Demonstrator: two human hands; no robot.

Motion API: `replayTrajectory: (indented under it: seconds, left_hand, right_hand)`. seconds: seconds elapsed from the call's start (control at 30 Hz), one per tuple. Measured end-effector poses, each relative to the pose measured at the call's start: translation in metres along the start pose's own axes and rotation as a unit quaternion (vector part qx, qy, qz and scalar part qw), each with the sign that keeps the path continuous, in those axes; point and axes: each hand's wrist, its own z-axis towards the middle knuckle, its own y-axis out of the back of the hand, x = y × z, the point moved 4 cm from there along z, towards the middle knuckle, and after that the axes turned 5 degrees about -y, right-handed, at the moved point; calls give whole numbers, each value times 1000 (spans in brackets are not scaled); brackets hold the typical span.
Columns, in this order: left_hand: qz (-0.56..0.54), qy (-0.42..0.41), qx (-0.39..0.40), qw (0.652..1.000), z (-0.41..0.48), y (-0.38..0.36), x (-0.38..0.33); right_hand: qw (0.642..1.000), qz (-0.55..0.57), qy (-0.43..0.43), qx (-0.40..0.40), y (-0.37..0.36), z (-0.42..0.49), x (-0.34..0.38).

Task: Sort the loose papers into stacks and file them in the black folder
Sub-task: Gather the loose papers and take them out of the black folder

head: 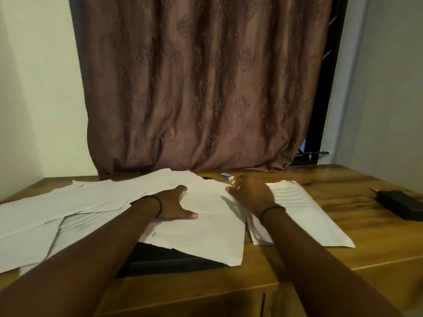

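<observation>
Left hand (171,203) is lying flat on the loose papers (57,207), fingers (181,189) straight and spread, thumb out, pressing the pile down and gripping nothing. Right hand (249,193) is sitting at the far right edge of the top sheet (206,232); its fingers are curling out of sight behind the back of the hand, so I cannot tell whether they are pinching the sheet or only touching it. The black folder (171,259) is lying closed under the pile at the near edge of the desk (343,257), mostly covered and showing only its front strip. One sorted stack (315,216) is lying to the right, skewed, with the right forearm passing over its near left corner. Likely risks: sheets are overlapping at all angles, so pulling the top one is probably dragging its neighbours along and fanning the pile further. The papers at far left are running out of view, so a sideways tug could be sending some off the desk. The folder is sitting close to the front edge under shifting paper, so sliding sheets could be nudging it toward the drop. The right forearm sweeping back could be knocking the stack askew or creasing it. The small eraser (227,176) just behind the pile is looking easy to flick away
</observation>
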Motion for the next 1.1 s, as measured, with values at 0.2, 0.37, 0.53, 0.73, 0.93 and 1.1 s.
replayTrajectory:
  seconds: [0.2,0.37,0.53,0.73,0.93,1.1]
  left_hand:
    - [116,-43,-91,988,-4,-1,-5]
    - [182,-24,-169,968,-6,8,1]
    - [230,-59,-387,891,-12,38,5]
    - [82,52,-494,864,-18,56,23]
    - [-11,-15,-523,852,-27,61,26]
    - [-180,-76,-499,844,-21,71,5]
  right_hand:
    - [995,-3,26,101,-41,-12,33]
    - [975,-92,63,194,-34,-16,40]
    - [993,-58,96,46,-15,-14,54]
    - [981,-3,107,-162,25,-10,68]
    - [971,43,109,-208,73,-2,56]
    - [956,127,77,-253,96,0,29]
